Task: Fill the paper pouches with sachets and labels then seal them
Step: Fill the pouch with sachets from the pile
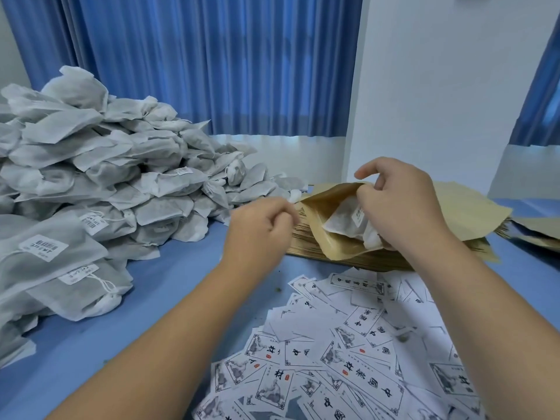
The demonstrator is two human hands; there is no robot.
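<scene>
A brown paper pouch (pixel 325 204) lies open on top of a stack of flat pouches (pixel 357 259). White sachets (pixel 342 221) sit partly inside its mouth. My right hand (pixel 400 204) grips the pouch's upper edge, fingers over the sachets. My left hand (pixel 257 228) hovers just left of the pouch, blurred, fingers curled with nothing visible in them. A big heap of grey-white sachets (pixel 100 177) fills the left side. Printed paper labels (pixel 348 353) lie scattered in front of the pouches.
The blue table (pixel 169 283) runs under everything. More brown pouches (pixel 536 228) lie at the far right. Blue curtains (pixel 212 62) and a white wall (pixel 439 86) stand behind the table.
</scene>
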